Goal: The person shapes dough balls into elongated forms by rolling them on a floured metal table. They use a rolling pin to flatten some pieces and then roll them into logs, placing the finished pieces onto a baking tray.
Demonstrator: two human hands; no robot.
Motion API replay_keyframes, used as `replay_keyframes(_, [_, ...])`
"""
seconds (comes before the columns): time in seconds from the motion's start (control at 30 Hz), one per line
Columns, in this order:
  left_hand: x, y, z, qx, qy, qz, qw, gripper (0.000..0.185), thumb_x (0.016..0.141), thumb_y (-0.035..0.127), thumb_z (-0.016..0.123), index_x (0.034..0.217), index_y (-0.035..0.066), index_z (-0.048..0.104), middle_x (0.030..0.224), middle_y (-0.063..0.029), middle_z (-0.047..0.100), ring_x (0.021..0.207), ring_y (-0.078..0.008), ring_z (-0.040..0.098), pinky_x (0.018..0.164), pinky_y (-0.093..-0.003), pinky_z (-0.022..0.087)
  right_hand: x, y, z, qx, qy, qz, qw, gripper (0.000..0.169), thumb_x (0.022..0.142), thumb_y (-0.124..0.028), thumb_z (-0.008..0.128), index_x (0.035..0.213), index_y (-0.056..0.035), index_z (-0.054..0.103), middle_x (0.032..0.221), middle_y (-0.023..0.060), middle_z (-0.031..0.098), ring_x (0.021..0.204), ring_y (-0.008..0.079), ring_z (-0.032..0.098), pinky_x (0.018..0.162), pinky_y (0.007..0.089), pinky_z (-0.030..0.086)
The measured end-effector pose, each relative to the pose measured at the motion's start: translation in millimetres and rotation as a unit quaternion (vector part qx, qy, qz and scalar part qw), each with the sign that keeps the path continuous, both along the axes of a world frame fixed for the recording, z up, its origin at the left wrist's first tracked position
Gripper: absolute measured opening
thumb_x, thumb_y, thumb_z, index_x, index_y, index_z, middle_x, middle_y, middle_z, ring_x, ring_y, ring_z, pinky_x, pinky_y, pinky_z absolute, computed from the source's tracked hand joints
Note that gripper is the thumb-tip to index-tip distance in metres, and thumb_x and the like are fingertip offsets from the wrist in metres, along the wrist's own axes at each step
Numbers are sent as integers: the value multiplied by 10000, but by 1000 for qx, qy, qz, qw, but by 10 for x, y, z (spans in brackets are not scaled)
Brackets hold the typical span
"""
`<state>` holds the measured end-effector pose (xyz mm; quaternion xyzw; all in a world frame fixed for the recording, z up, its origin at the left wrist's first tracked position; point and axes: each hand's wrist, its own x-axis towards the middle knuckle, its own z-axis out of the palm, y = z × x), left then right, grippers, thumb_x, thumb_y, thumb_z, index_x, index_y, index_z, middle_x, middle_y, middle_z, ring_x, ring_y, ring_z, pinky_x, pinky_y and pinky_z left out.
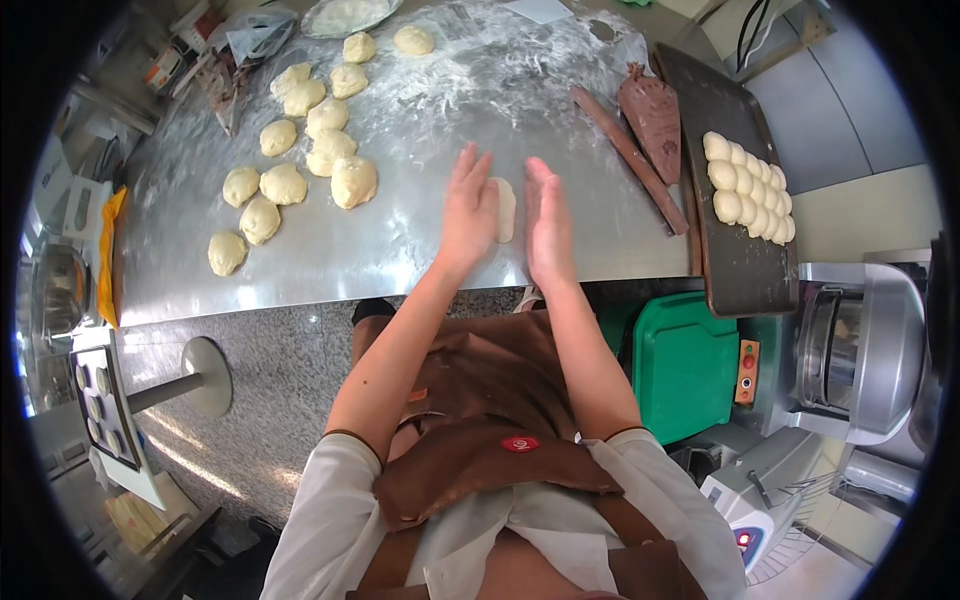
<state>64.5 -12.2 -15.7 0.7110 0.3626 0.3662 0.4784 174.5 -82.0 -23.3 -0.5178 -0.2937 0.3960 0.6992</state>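
A flat, elongated piece of dough point(506, 211) lies on the steel worktable point(420, 232) between my two hands. My left hand point(470, 210) is at its left side, fingers stretched forward, and covers part of its left edge. On the other side, across a narrow gap, my right hand point(550, 221) stands on edge with its palm turned toward the dough. Neither hand grips anything. Left of my hands sit several rough dough balls, among them a large one point(353, 182) nearest to my left hand.
At the right lie a brown rolling pin point(630, 159) and a piping bag of brown filling point(651, 120). Beyond them, a dark baking tray point(739, 277) bears joined rows of small dough balls point(750, 184) and overhangs the table's front. Below stands a green lidded bin point(684, 367).
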Motion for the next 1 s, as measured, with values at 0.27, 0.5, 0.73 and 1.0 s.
replay_keyframes(0.27, [239,-84,-25,207,208,-22,956,509,1036,146,515,1498,-67,499,1645,-233,387,1565,-379,293,1275,-472,268,-200,-16,134,-12,41,-22,999,762,1139,-563,218,1645,7,206,1720,180,213,1594,278,221,1301,417,195])
replay_keyframes(0.5, [370,66,-25,281,340,-29,897,583,1052,207,481,1556,-68,385,1676,-235,319,1575,-371,265,1277,-474,256,-89,-14,86,-28,-166,-125,978,650,1117,-426,362,1587,21,327,1683,214,286,1560,340,286,1283,457,228])
replay_keyframes(0.73, [-201,493,-11,-353,-420,4,836,602,1139,264,348,1620,-79,236,1736,-167,196,1611,-285,180,1337,-402,140,-338,165,97,-117,-694,-20,711,598,1044,-261,561,1534,55,426,1632,240,390,1517,429,356,1250,540,278])
replay_keyframes(1.0, [-157,125,174,-269,-263,5,926,554,1120,236,344,1581,-70,364,1679,-188,345,1583,-310,262,1313,-421,199,-259,-8,228,-119,-652,-13,748,618,1079,-321,524,1532,85,413,1612,271,407,1534,422,333,1259,526,263])
